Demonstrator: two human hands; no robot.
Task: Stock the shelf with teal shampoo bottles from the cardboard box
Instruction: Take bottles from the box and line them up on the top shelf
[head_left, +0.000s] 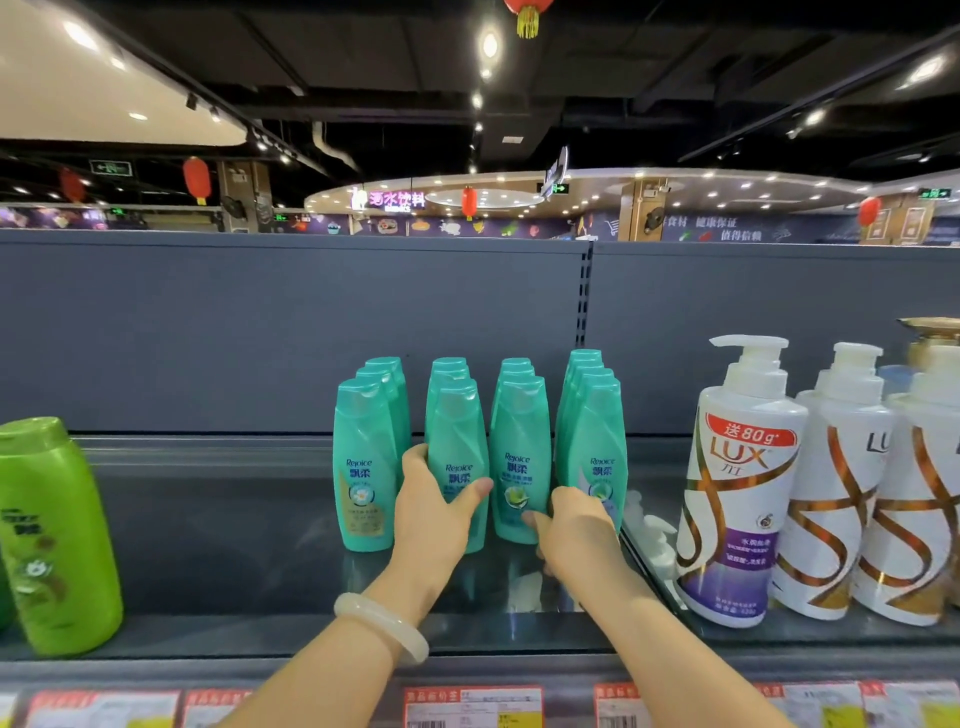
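Several teal shampoo bottles stand upright in four rows on the dark shelf (218, 530). My left hand (436, 509) grips the front bottle of the second row (460, 441), fingers round its left side and thumb across its label. My right hand (571, 530) curls its fingers against the lower left side of the front bottle of the fourth row (597, 441). Its thumb touches the base of the third row's front bottle (519, 447). The first row's front bottle (363, 467) stands untouched. The cardboard box is out of view.
A green bottle (52, 535) stands at the shelf's left end. White pump bottles (737, 478) fill the section to the right, behind a low divider. A grey back panel (291, 332) rises behind the rows. Price tags (472, 706) line the shelf's front edge.
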